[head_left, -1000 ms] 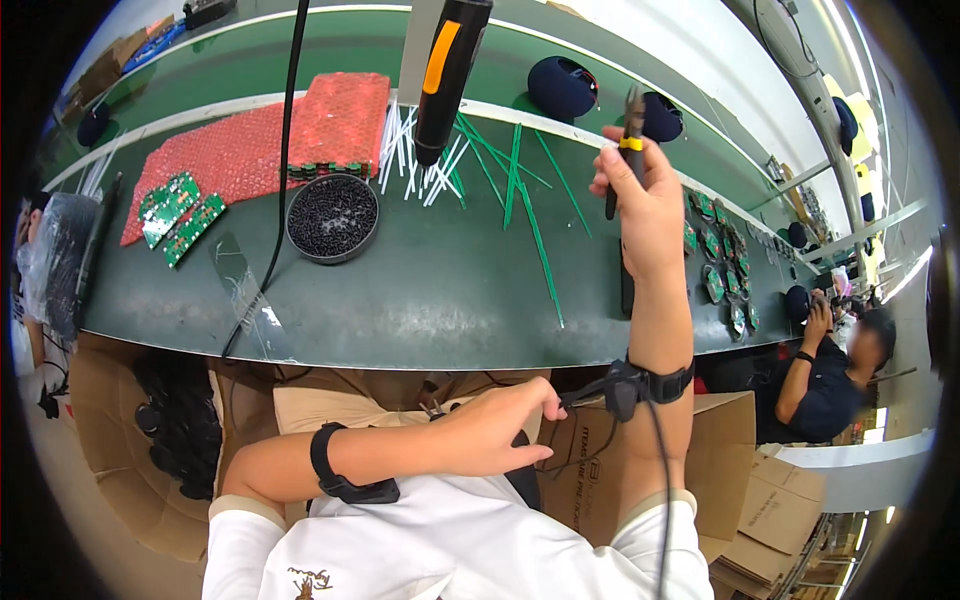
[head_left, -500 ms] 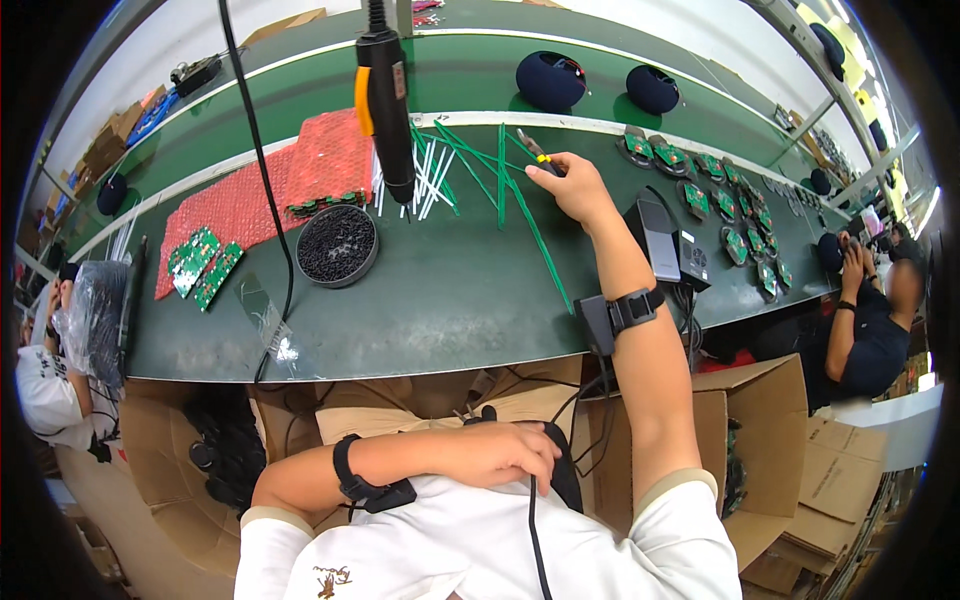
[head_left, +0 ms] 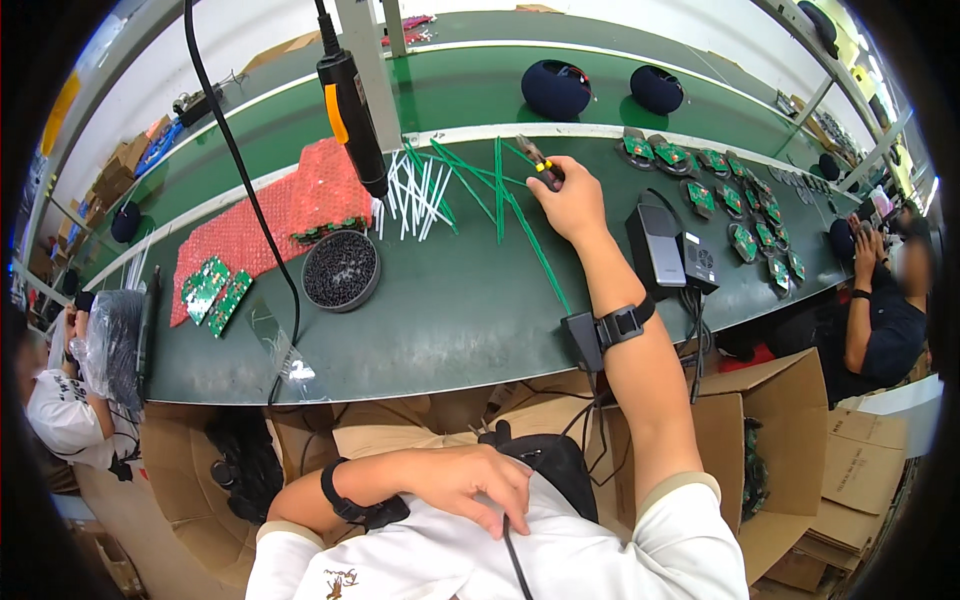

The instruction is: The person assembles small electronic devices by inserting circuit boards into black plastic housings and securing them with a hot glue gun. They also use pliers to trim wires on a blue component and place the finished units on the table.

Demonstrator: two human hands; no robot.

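A: Okay, quick pass. We've got the right hand (head_left: 572,203) stretched out over the green table (head_left: 450,310), fingers closed around a small tool (head_left: 540,162) with a dark and yellow handle, its tip at the far end of the green strips (head_left: 505,195).

B: Agreed. The left hand (head_left: 470,485) sits low against the white shirt, fingers loosely curled on a black cable (head_left: 512,560); we can't tell if it really grips it.

A: Handling-wise, we'd judge the tool light and stiff, best held by the handle as it is now. Those strips look thin, long and bendy, likely to slide on the smooth top; pinch near one end.

B: Around it: white strips (head_left: 415,190) fanned just left of the green ones, and a hanging power screwdriver (head_left: 352,110) dangling over them, close to the hand's left side. That could get bumped.

A: Also a round black dish (head_left: 341,270) of small dark parts, a red bubble sheet (head_left: 275,215), green circuit boards (head_left: 212,292) at its lower left.

B: To the right, a dark box (head_left: 660,245) sits near the wrist, with round boards (head_left: 735,205) in a row beyond. Two dark blue rounded things (head_left: 557,88) at the back, well apart.

A: Another person (head_left: 880,310) works at the far right, one more at far left.
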